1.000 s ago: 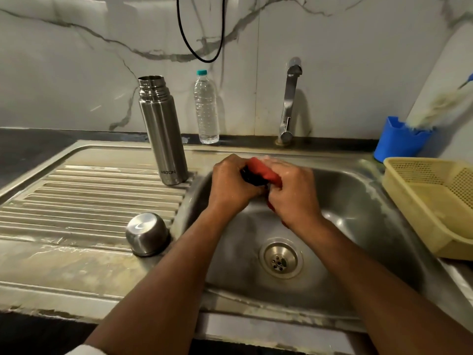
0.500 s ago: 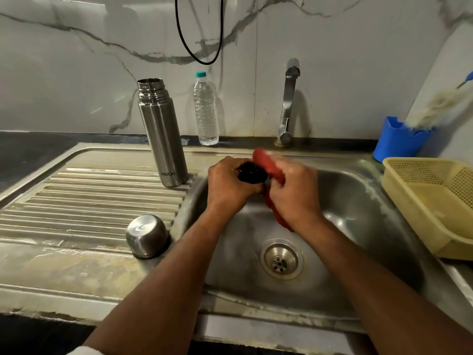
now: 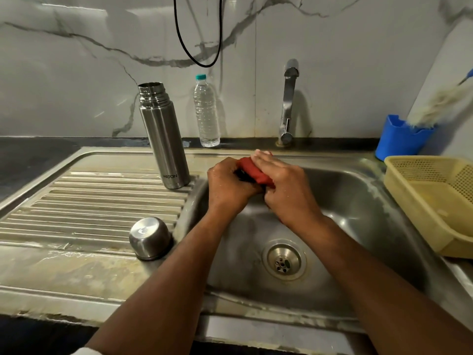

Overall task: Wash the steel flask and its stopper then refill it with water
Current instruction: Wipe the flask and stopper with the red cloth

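Note:
The steel flask [image 3: 163, 139] stands upright and uncapped on the draining board, left of the basin. Its steel cap [image 3: 150, 238] lies upside down near the basin's left rim. Over the sink basin [image 3: 358, 201] my left hand [image 3: 227, 185] grips the black stopper [image 3: 240, 176], mostly hidden inside my fingers. My right hand [image 3: 284, 183] holds a red scrub cloth [image 3: 254, 170] wrapped over the stopper. Both hands touch each other above the basin's back half.
A steel tap [image 3: 289, 103] stands behind the basin, not running. A clear water bottle [image 3: 206, 111] stands against the wall. A yellow basket [image 3: 435, 201] sits at the right, a blue holder [image 3: 399, 137] behind it. The drain [image 3: 283, 260] is below my hands.
My right hand has turned the red cloth over the top of the stopper, covering most of the black part that showed half a second ago. Both hands stay over the basin.

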The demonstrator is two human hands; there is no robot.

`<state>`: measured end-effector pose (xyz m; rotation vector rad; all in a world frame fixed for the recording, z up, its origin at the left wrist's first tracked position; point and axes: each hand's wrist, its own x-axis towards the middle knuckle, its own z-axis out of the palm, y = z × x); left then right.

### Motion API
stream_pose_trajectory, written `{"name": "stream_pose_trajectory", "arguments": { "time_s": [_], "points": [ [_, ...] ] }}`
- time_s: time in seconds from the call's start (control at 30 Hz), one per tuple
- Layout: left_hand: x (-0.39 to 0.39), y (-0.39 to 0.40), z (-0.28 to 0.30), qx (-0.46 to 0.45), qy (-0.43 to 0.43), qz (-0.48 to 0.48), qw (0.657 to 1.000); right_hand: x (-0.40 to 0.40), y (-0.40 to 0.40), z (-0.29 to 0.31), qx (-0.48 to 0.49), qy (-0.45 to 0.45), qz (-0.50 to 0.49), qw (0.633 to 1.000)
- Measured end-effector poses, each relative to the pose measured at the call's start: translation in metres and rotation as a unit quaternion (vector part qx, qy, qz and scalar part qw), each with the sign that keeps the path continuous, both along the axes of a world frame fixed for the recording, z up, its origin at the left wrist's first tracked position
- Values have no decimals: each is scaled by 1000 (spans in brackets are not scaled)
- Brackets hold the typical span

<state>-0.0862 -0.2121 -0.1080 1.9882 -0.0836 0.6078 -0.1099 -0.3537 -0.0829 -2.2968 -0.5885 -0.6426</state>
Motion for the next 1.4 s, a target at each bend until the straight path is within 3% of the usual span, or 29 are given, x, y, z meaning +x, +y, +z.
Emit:
{"name": "stream_pose_trajectory", "arguments": {
  "time_s": [0.13, 0.23, 0.3, 0.43, 0.53, 0.6, 0.7, 0.77, 0.87, 0.93, 1.0, 1.1, 1.2, 1.3, 1.4],
  "points": [
    [-7, -5, 7, -33, -18, -39, 999, -3, -9, 6, 105, 72, -69, 989],
    [-4, -3, 10, -82, -27, -48, 995, 2, -15, 2, 192, 193, -49, 961],
    [-4, -2, 12, -117, -13, -47, 992, 3, -14, -3, 233, 205, -38, 950],
    [-4, 0, 12, -146, 14, -54, 988, 1, -8, -6, 225, 112, -33, 967],
    [-3, 2, 12, -142, 1, -53, 988, -1, -8, -8, 125, -19, 19, 992],
    [-4, 3, 11, -129, -9, -63, 990, -2, -8, -8, 82, -45, 54, 994],
    [-4, 3, 12, -126, -20, -77, 989, -1, -7, -5, 102, -47, 32, 993],
    [-7, 0, 12, -111, -23, -109, 987, -1, -6, 1, 168, -2, -19, 986],
    [-7, -3, 11, -132, -23, -152, 979, 4, -13, 3, 285, 169, -48, 942],
    [-5, -5, 11, -128, -23, -151, 980, 4, -16, 1, 320, 201, -42, 925],
    [-4, -5, 12, -135, -18, -141, 981, 1, -16, 1, 280, 142, -46, 948],
    [-2, 2, 12, -157, -12, -107, 982, -6, -10, 0, 130, 6, -6, 992],
    [-1, 6, 13, -172, -17, -104, 980, -4, -7, -1, 73, -45, 8, 996],
    [-5, 1, 15, -205, -9, -149, 967, -1, -8, 4, 154, 39, -55, 986],
    [-3, -3, 14, -229, 3, -189, 955, 3, -17, 12, 282, 200, -49, 937]
  ]
}}
